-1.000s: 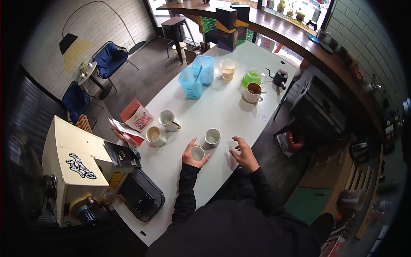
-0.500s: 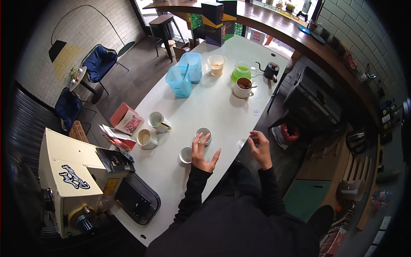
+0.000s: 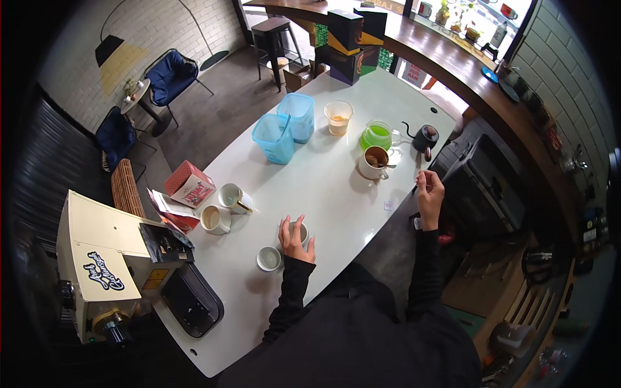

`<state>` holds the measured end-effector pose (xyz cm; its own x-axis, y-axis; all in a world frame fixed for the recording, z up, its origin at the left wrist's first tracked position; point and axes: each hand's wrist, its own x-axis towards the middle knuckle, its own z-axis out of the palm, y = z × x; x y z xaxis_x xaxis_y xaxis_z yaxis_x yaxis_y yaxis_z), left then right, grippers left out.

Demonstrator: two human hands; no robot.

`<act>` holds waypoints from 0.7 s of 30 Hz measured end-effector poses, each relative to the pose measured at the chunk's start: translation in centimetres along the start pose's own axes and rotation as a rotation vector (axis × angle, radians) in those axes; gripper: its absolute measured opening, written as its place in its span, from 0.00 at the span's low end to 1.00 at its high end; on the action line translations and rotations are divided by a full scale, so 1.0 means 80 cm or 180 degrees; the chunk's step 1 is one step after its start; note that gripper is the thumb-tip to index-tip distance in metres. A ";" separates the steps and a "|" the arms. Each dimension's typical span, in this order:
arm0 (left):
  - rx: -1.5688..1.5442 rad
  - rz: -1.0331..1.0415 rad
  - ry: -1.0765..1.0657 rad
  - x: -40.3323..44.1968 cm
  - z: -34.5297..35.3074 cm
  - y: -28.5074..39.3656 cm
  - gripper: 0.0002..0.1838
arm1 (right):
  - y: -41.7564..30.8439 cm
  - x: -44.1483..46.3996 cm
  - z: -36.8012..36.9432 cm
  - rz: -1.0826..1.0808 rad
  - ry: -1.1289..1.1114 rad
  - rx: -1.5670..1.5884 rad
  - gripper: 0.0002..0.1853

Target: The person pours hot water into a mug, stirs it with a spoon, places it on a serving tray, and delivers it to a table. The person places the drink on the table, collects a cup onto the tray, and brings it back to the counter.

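Note:
My left hand is at a small white cup, its fingers spread over the near side and hiding much of it; whether they touch it I cannot tell. Just left of it stands a second small white cup. My right hand is raised at the table's right edge, fingers bent together, and anything between them is too small to make out. Beyond it are a black gooseneck kettle, a white mug with brown contents and a spoon, and a glass server with green liquid.
Two mugs stand at the left beside a red box. A cream machine and black tray occupy the near left. Farther back are blue containers, a glass cup and dark boxes.
The view has shifted. My left hand has moved from the left small cup to the right one. My right hand has risen forward and right, its fingers drawing together.

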<state>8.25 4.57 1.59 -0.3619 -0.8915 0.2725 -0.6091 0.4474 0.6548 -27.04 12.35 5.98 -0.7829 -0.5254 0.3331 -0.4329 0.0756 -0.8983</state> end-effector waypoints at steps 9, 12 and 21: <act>-0.0330 -0.0330 0.0582 0.013 0.022 0.022 0.37 | 0.074 0.127 0.073 -0.0418 -0.0680 -0.0388 0.19; -0.0404 -0.0344 0.0666 0.018 0.035 0.032 0.38 | 0.096 0.150 0.094 -0.0558 -0.0897 -0.0600 0.24; -0.0886 -0.0178 0.1095 0.046 0.089 0.030 0.38 | 0.122 0.186 0.129 -0.0173 -0.1033 0.0080 0.20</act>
<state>0.43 2.91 -0.87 -0.0492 -0.9066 0.4190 -0.3909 0.4035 0.8273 -38.31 -3.46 -0.81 -0.5739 -0.7711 0.2757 -0.4559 0.0212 -0.8898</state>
